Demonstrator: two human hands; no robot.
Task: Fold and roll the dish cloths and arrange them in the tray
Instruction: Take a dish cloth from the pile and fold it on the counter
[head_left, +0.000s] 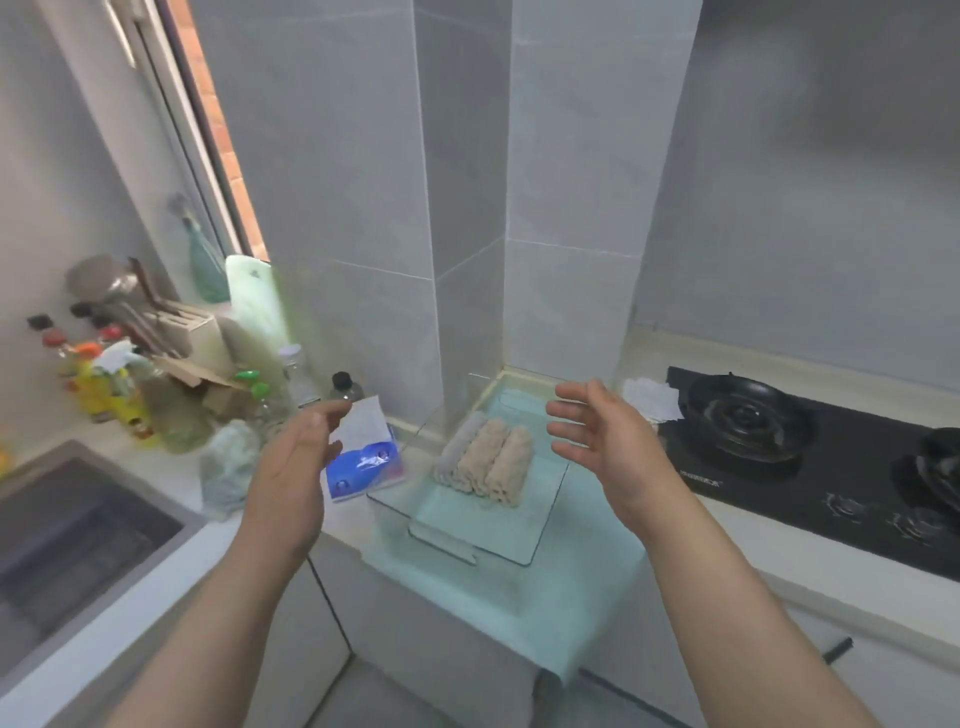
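Note:
Three rolled dish cloths lie side by side in a clear plastic tray (540, 519) on a pale green mat: a grey roll (458, 451) on the left, a beige roll (482, 454) in the middle and another beige roll (511, 465) on the right. My left hand (296, 457) hovers left of the tray, over a tissue pack, fingers relaxed and holding nothing. Just right of the tray my right hand (597, 431) is raised, its fingers spread and empty. Neither hand touches the tray or the rolls.
A blue tissue pack (363, 462) lies left of the tray. Bottles, a knife block and utensils crowd the back left (135, 384). A sink (67, 525) is at the left. A black gas hob (810, 457) is at the right, with a white cloth (652, 397) beside it.

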